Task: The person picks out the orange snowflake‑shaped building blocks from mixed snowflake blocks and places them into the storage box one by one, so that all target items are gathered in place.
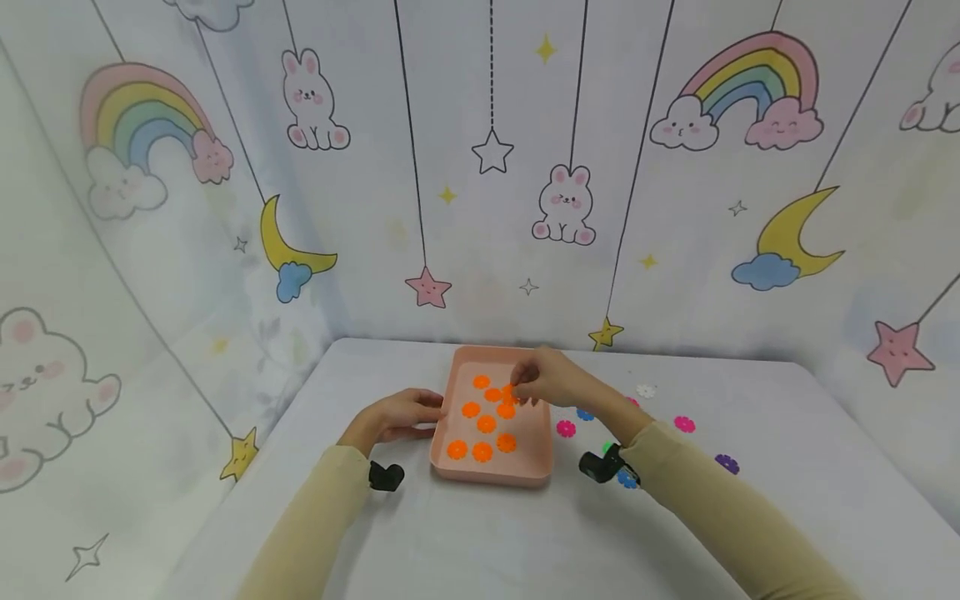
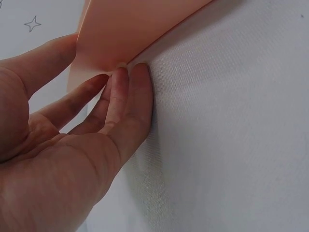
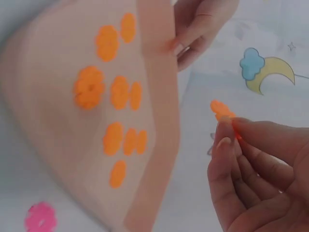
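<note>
In the head view, a shallow pink tray holds several flat orange flower-shaped discs. My left hand rests against the tray's left outer side. The left wrist view has that hand's thumb touching the wall and the other fingers at the lower edge. Over the tray's back right part is my right hand. Between thumb and fingers it pinches an orange flower-shaped disc, partly hidden by the fingertips in the right wrist view.
Right of the tray, loose flower-shaped discs lie on the white-covered table: a pink disc, a purple disc, a white disc and several others. Some are partly hidden by the right arm. A patterned curtain stands behind.
</note>
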{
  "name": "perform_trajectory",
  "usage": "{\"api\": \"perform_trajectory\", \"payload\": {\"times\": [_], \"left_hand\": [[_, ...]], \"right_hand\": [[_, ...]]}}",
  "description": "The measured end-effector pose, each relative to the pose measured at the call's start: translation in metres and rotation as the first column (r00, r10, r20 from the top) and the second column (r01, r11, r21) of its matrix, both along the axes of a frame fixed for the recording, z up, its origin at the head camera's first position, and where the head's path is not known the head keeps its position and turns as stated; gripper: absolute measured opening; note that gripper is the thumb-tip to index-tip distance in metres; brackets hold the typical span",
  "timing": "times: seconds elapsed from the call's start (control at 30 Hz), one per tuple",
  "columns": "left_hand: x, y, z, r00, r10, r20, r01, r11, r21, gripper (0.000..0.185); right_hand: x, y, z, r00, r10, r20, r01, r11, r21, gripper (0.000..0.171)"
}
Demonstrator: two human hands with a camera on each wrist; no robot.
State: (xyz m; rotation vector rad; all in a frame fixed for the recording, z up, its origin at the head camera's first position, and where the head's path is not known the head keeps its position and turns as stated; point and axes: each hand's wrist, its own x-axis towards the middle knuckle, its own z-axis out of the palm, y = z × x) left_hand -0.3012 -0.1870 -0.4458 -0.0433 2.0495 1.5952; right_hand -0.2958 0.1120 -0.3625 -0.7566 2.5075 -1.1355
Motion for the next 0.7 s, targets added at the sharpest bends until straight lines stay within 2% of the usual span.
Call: {"api": "perform_trajectory", "payload": {"times": [0.2,0.4,0.57,0.7], "left_hand": [[-0.001,0.004,0.000,1.000,-0.014,-0.006,0.014,1.000,0.005,0.053],[-0.003,0.004,0.001,1.000,-0.012,0.001,0.012,1.000,0.004,0.051],[-0.001,0.000,0.000,1.000,-0.023,0.005,0.023,1.000,0.021,0.051],[-0.001,-0.002,0.002,0.999,-0.037,0.000,0.037,0.999,0.027,0.051]], "right_hand": [[-0.027,-0.034,-0.001,0.992,-0.092,0.085,0.095,0.995,-0.027,0.005],[-0.051,-0.059,-0.020,0.974,-0.180,0.137,0.183,0.983,-0.012,0.007],[-0.059,-0.077,-0.038,0.955,-0.253,0.157,0.246,0.967,0.062,0.009],[-0.061,-0.088,-0.051,0.925,-0.327,0.195,0.310,0.944,0.113,0.010]]}}
